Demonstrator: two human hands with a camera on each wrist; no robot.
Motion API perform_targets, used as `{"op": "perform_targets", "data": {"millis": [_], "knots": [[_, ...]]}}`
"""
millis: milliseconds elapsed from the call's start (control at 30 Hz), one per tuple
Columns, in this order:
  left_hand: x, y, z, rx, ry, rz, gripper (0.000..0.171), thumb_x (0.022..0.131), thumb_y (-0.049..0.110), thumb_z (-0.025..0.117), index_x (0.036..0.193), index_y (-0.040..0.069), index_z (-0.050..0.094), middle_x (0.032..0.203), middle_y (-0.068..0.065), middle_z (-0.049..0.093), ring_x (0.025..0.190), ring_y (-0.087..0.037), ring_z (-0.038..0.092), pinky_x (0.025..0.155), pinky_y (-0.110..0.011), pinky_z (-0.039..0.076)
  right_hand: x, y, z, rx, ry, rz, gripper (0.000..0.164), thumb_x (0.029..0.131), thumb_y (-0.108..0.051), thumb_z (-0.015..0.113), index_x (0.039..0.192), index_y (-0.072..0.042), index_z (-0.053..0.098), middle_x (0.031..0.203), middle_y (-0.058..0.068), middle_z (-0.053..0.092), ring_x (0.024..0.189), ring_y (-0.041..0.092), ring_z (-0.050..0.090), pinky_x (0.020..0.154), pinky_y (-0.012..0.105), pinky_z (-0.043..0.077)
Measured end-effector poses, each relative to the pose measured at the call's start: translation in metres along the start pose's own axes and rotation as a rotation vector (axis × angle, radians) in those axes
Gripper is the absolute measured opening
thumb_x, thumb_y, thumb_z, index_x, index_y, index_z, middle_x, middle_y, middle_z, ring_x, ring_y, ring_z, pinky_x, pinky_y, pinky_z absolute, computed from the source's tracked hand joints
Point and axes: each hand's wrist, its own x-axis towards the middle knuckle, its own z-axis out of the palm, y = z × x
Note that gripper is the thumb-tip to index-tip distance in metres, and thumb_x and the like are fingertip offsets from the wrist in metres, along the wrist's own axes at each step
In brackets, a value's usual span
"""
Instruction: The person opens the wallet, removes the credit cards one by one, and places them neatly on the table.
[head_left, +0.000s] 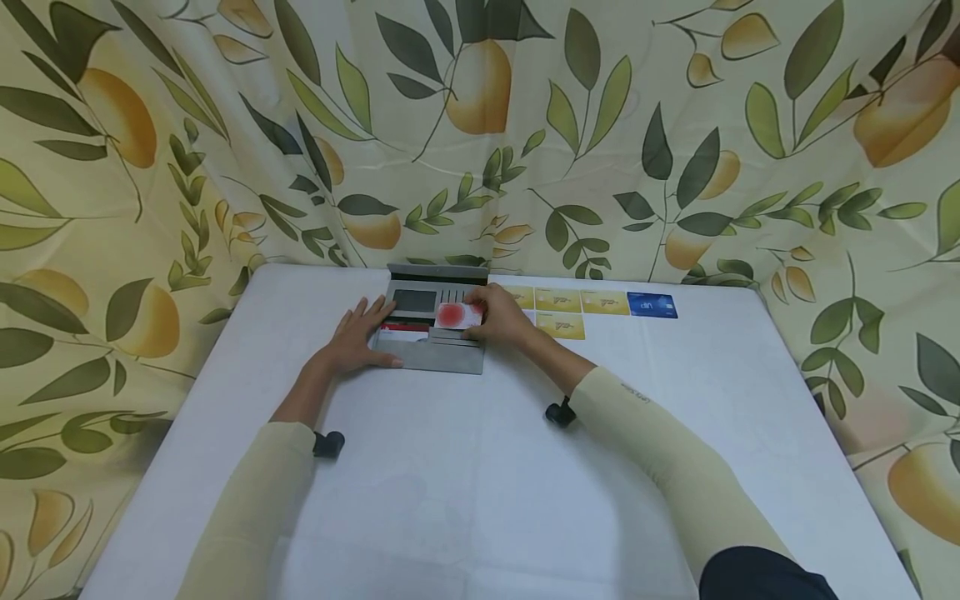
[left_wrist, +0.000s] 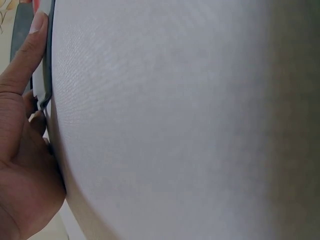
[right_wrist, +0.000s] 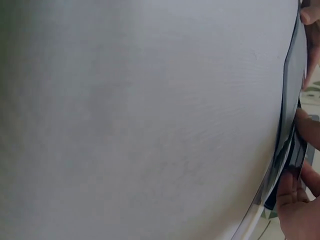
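Note:
A grey wallet [head_left: 442,357] lies unfolded at the far side of the table. Cards show in its left slots, one with a red strip [head_left: 403,327]. My left hand [head_left: 354,340] rests at the wallet's left edge, fingers spread, the thumb on its lower flap; the thumb also shows on the wallet [left_wrist: 42,82] in the left wrist view. With my right hand [head_left: 501,315] I pinch a white card with a red blot [head_left: 451,315] over the right-hand slots. In the right wrist view, fingers [right_wrist: 290,187] stand at the wallet's edge, and the card cannot be made out.
Several yellow cards [head_left: 558,300] lie in rows right of the wallet, with a blue card [head_left: 652,305] at the end. Behind the white table [head_left: 480,467] hangs a leaf-and-fruit patterned curtain [head_left: 570,167].

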Motion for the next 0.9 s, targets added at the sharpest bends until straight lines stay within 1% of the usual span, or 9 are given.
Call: {"op": "perform_targets", "data": {"millis": [100, 200, 333, 433, 500, 733, 900], "knots": [[0.0, 0.0, 0.0, -0.004, -0.003, -0.002, 0.115, 0.083, 0.047, 0.087, 0.17, 0.015, 0.018, 0.177, -0.012, 0.003, 0.16, -0.036, -0.014, 0.126, -0.054, -0.012, -0.001, 0.0, -0.001, -0.027, -0.003, 0.001, 0.06, 0.077, -0.01, 0.096, 0.128, 0.005, 0.068, 0.119, 0.02, 0.059, 0.099, 0.028, 0.055, 0.085, 0.033, 0.053], [-0.001, 0.001, 0.0, -0.009, -0.001, -0.003, 0.115, 0.083, 0.046, 0.088, 0.17, 0.015, 0.019, 0.177, -0.012, 0.003, 0.16, -0.036, -0.013, 0.126, -0.054, -0.012, -0.004, 0.001, -0.002, -0.037, 0.0, 0.018, 0.061, 0.077, -0.011, 0.096, 0.13, 0.004, 0.068, 0.122, 0.019, 0.058, 0.1, 0.027, 0.055, 0.085, 0.032, 0.053], [-0.001, 0.002, -0.001, -0.013, 0.007, 0.004, 0.115, 0.082, 0.045, 0.088, 0.17, 0.014, 0.02, 0.176, -0.012, 0.004, 0.16, -0.036, -0.013, 0.126, -0.054, -0.012, -0.007, 0.001, -0.006, -0.008, 0.029, 0.047, 0.06, 0.076, -0.012, 0.098, 0.128, -0.001, 0.07, 0.122, 0.018, 0.055, 0.099, 0.028, 0.055, 0.084, 0.033, 0.052], [-0.002, 0.003, -0.001, -0.019, 0.013, 0.011, 0.115, 0.082, 0.045, 0.089, 0.169, 0.013, 0.021, 0.176, -0.014, 0.005, 0.16, -0.037, -0.012, 0.126, -0.054, -0.012, -0.011, 0.002, -0.01, 0.015, 0.059, 0.059, 0.059, 0.074, -0.014, 0.099, 0.126, -0.004, 0.071, 0.12, 0.016, 0.054, 0.101, 0.03, 0.053, 0.086, 0.037, 0.051], [-0.001, 0.003, -0.001, -0.016, 0.014, 0.014, 0.114, 0.083, 0.045, 0.088, 0.169, 0.013, 0.021, 0.176, -0.014, 0.005, 0.16, -0.038, -0.012, 0.126, -0.054, -0.011, -0.014, 0.004, -0.013, 0.009, 0.071, 0.056, 0.06, 0.074, -0.015, 0.099, 0.126, -0.005, 0.072, 0.119, 0.016, 0.055, 0.104, 0.031, 0.053, 0.088, 0.039, 0.05], [-0.002, 0.002, 0.0, -0.014, 0.011, 0.008, 0.114, 0.083, 0.046, 0.088, 0.169, 0.014, 0.02, 0.176, -0.013, 0.004, 0.16, -0.037, -0.013, 0.126, -0.054, -0.011, -0.021, 0.016, -0.02, -0.048, 0.08, 0.019, 0.062, 0.077, -0.01, 0.095, 0.132, 0.002, 0.07, 0.126, 0.02, 0.059, 0.111, 0.034, 0.055, 0.097, 0.045, 0.05], [-0.003, 0.002, 0.0, -0.018, 0.012, 0.003, 0.114, 0.082, 0.046, 0.088, 0.169, 0.014, 0.021, 0.176, -0.012, 0.004, 0.16, -0.036, -0.013, 0.126, -0.054, -0.012, -0.027, 0.021, -0.027, -0.03, 0.112, 0.005, 0.059, 0.076, -0.005, 0.095, 0.129, 0.006, 0.07, 0.126, 0.024, 0.06, 0.109, 0.037, 0.057, 0.097, 0.047, 0.051]]}}
